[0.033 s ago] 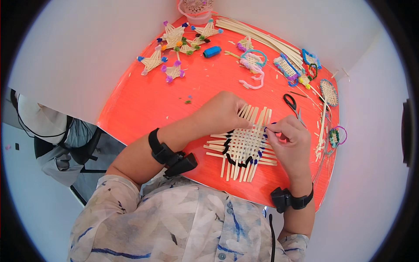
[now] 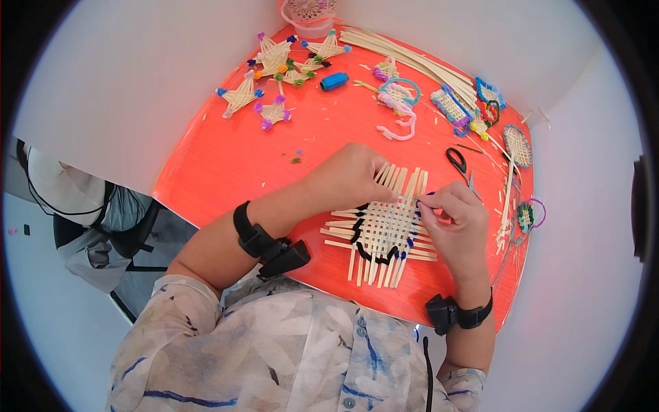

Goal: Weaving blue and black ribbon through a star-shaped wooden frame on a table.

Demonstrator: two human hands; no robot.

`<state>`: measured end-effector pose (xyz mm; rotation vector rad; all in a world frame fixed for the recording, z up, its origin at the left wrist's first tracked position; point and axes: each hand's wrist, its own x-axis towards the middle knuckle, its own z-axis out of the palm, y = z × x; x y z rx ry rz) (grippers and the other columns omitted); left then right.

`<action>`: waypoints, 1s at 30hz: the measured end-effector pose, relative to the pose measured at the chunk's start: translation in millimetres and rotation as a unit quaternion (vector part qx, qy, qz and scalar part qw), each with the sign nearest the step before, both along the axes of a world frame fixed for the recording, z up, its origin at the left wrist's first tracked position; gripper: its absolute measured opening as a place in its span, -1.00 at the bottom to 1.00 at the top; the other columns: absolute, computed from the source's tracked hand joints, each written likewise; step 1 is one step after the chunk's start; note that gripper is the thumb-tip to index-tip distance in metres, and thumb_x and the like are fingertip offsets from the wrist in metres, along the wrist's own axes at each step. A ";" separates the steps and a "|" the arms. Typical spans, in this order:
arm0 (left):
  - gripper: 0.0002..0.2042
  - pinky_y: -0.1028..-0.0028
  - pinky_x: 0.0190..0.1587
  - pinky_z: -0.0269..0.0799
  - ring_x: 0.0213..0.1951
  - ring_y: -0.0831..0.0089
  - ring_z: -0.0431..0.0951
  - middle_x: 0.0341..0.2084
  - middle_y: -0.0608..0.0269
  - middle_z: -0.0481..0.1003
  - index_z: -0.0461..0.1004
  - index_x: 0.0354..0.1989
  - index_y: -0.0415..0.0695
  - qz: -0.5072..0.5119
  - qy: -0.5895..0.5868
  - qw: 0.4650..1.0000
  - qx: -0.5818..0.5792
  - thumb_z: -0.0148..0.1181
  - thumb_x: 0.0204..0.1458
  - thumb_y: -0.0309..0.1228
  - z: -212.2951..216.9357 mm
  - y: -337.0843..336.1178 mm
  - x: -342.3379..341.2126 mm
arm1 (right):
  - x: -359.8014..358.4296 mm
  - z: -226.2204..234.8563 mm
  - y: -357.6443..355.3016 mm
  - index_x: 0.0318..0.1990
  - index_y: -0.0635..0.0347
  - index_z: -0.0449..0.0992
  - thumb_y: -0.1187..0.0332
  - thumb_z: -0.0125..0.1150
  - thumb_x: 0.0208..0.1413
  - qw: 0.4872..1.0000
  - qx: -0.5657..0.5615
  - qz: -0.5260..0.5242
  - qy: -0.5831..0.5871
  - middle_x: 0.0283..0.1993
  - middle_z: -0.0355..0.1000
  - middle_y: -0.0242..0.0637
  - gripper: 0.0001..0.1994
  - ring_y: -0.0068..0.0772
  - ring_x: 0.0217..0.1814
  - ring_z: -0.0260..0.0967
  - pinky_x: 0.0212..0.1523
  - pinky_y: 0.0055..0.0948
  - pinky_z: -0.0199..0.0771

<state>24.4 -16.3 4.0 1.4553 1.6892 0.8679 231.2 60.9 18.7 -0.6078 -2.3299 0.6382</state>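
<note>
A flat mat [image 2: 384,230] woven from pale straw strips lies on the orange table [image 2: 226,158] in front of me. A black pipe cleaner runs along its left and lower edge, and a blue one along its right edge. My left hand [image 2: 350,180] presses down on the mat's upper left corner with its fingertips on the strips. At the mat's upper right edge, my right hand [image 2: 456,220] pinches the end of the blue pipe cleaner [image 2: 420,203] between thumb and fingers. Both wrists wear black bands.
Scissors [image 2: 458,163] lie just beyond my right hand. Farther back are straw star ornaments [image 2: 274,58], a blue cylinder [image 2: 334,81], a pink-white pipe cleaner [image 2: 401,127], long straw strips [image 2: 412,58] and small woven pieces [image 2: 449,104]. A chair [image 2: 103,220] stands at the left.
</note>
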 end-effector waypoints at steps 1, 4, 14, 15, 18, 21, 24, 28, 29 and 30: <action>-0.82 0.51 -0.49 0.32 -0.56 0.69 0.42 -0.63 0.28 0.54 0.58 -0.44 -0.27 0.000 -0.022 1.000 -0.003 0.42 -0.14 -0.42 -1.0 0.2 -1.2 | -0.9 -2.4 0.6 -0.43 0.23 0.59 0.60 0.33 -0.18 1.000 0.015 0.009 0.021 -0.50 0.39 -0.30 -0.88 -0.37 -0.50 0.39 -0.49 -0.47 0.38; -0.80 0.48 -0.46 0.37 -0.55 0.62 0.47 -0.61 0.23 0.56 0.59 -0.45 -0.27 0.008 -0.079 0.997 -0.007 0.43 -0.18 -0.40 2.9 -0.1 -2.7 | -1.4 -2.9 3.5 -0.43 0.21 0.57 0.60 0.34 -0.23 0.996 0.078 0.028 0.025 -0.49 0.39 -0.32 -0.86 -0.36 -0.46 0.38 -0.48 -0.44 0.39; -0.82 0.46 -0.41 0.42 -0.51 0.59 0.53 -0.57 0.19 0.59 0.61 -0.43 -0.26 0.002 -0.105 0.994 -0.026 0.41 -0.18 -0.43 2.3 1.9 -8.2 | -2.8 2.2 -2.6 -0.36 0.22 0.55 0.59 0.23 -0.21 0.969 0.223 0.071 -0.079 -0.38 0.37 -0.33 -0.83 -0.32 -0.36 0.34 -0.43 -0.39 0.39; -0.82 0.46 -0.41 0.42 -0.51 0.59 0.53 -0.57 0.19 0.59 0.61 -0.43 -0.26 0.002 -0.105 0.994 -0.026 0.41 -0.18 -0.43 1.5 2.0 -8.4 | -3.9 4.0 -4.4 -0.35 0.22 0.55 0.59 0.21 -0.21 0.974 0.211 0.066 -0.055 -0.38 0.37 -0.32 -0.81 -0.31 -0.37 0.34 -0.42 -0.39 0.39; -0.82 0.47 -0.40 0.42 -0.51 0.60 0.52 -0.58 0.20 0.59 0.61 -0.43 -0.26 -0.011 -0.151 0.988 -0.023 0.40 -0.17 -0.43 -1.1 2.3 -9.3 | -1.9 4.0 -5.4 -0.33 0.21 0.55 0.58 0.19 -0.21 0.979 0.189 0.056 -0.043 -0.39 0.36 -0.29 -0.80 -0.30 -0.37 0.34 -0.42 -0.38 0.39; -0.81 0.54 -0.38 0.41 -0.47 0.68 0.49 -0.52 0.33 0.59 0.60 -0.36 -0.27 -0.043 -0.133 0.989 -0.038 0.41 -0.12 -0.44 -3.5 2.8 -9.8 | 0.9 6.3 -5.9 -0.33 0.20 0.54 0.58 0.19 -0.20 0.977 0.191 0.059 -0.075 -0.41 0.35 -0.29 -0.80 -0.29 -0.38 0.34 -0.42 -0.38 0.36; -0.82 0.54 -0.38 0.41 -0.47 0.68 0.50 -0.52 0.33 0.60 0.60 -0.35 -0.26 -0.054 -0.114 0.992 -0.020 0.41 -0.12 -0.45 -4.6 2.8 -8.8 | 0.8 6.2 -6.2 -0.34 0.19 0.53 0.57 0.19 -0.19 0.973 0.202 0.073 -0.081 -0.45 0.35 -0.31 -0.82 -0.29 -0.39 0.33 -0.41 -0.35 0.33; -0.81 0.48 -0.41 0.41 -0.51 0.61 0.51 -0.57 0.22 0.59 0.61 -0.41 -0.25 -0.040 -0.143 0.989 0.004 0.41 -0.16 -0.41 -9.2 4.3 -9.1 | 1.5 7.1 -4.2 -0.39 0.15 0.51 0.54 0.18 -0.21 0.979 0.202 0.031 -0.029 -0.47 0.35 -0.36 -0.85 -0.30 -0.39 0.31 -0.35 -0.31 0.31; -0.81 0.47 -0.42 0.41 -0.52 0.61 0.51 -0.57 0.21 0.59 0.61 -0.41 -0.25 -0.057 -0.173 0.983 0.002 0.41 -0.16 -0.40 -11.8 5.1 -9.5 | 2.1 9.5 -3.4 -0.39 0.15 0.51 0.54 0.18 -0.21 0.979 0.202 0.031 -0.028 -0.47 0.35 -0.36 -0.85 -0.30 -0.39 0.31 -0.35 -0.31 0.31; -0.81 0.47 -0.42 0.41 -0.52 0.61 0.51 -0.57 0.21 0.59 0.61 -0.41 -0.25 -0.057 -0.173 0.983 0.001 0.41 -0.16 -0.40 -11.9 5.1 -8.9 | 3.3 12.5 -2.8 -0.39 0.14 0.51 0.52 0.18 -0.21 0.974 0.212 0.052 -0.062 -0.46 0.35 -0.38 -0.85 -0.32 -0.37 0.31 -0.31 -0.32 0.30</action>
